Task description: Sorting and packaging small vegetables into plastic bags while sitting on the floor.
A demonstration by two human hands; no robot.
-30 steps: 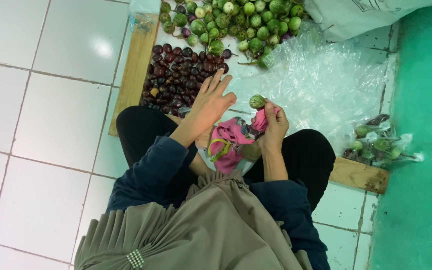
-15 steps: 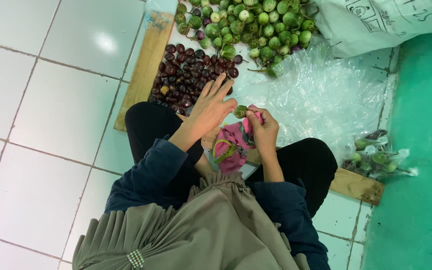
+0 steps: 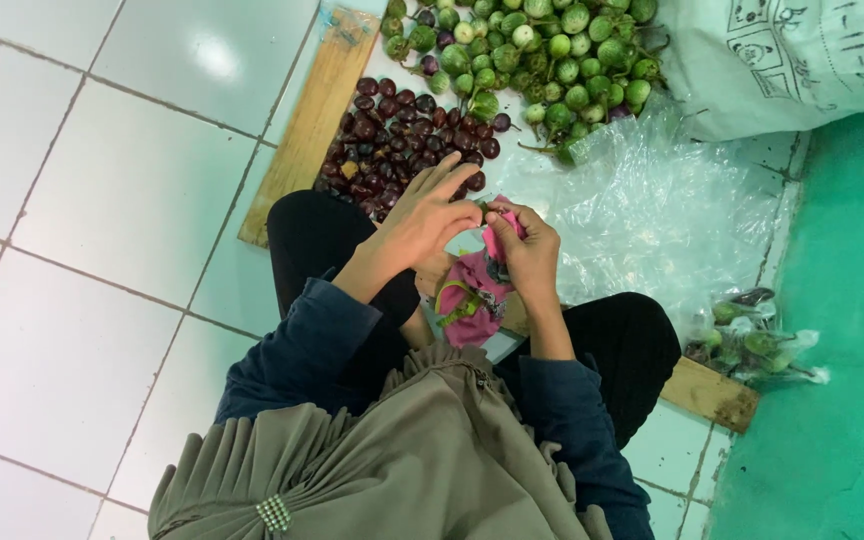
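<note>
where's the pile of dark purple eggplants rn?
Head view, upper centre: the dark purple pile lies on the floor beside the wooden plank, just below the green pile, ahead of the left hand.

white sack (image 3: 802,60) cut off at top edge, pink item (image 3: 500,240) mostly hidden by fingers (image 3: 512,218)

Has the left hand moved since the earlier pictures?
Yes. The left hand has drawn back from the dark purple fruit pile and met the right hand at the pink bag.

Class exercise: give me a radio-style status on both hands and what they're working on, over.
Left hand and right hand together at lap, fingers pinching a pink item. Dark purple fruit pile just ahead, green fruit pile beyond. Nothing blocking hands.
</note>
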